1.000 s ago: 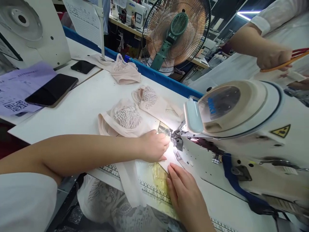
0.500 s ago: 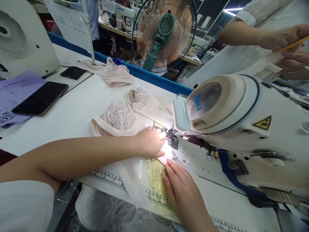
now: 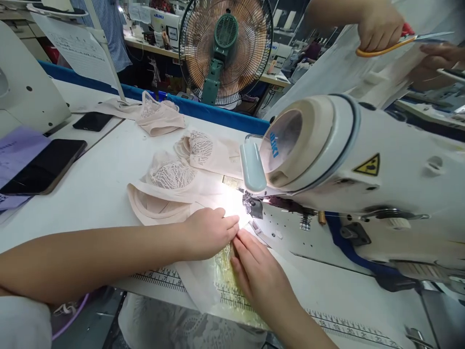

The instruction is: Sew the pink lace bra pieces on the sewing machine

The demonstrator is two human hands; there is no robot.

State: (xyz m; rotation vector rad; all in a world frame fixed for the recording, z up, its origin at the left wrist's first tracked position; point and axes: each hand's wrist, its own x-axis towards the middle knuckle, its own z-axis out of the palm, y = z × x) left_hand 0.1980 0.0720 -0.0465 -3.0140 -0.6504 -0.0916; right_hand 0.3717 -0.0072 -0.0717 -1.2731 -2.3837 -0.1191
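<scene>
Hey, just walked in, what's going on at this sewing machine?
A person's left hand and right hand are on pale fabric, fingertips close together, in the light just short of the sewing machine's needle area. A lace-patterned piece lies beyond. Across the machine, another person's hand holds orange-handled scissors.

One head-worn camera looks forward and down over the worktable from the wearer's side. The left hand and right hand register at close range, low in frame; the sewing machine stands near at right, the fan farther off at top.
</scene>
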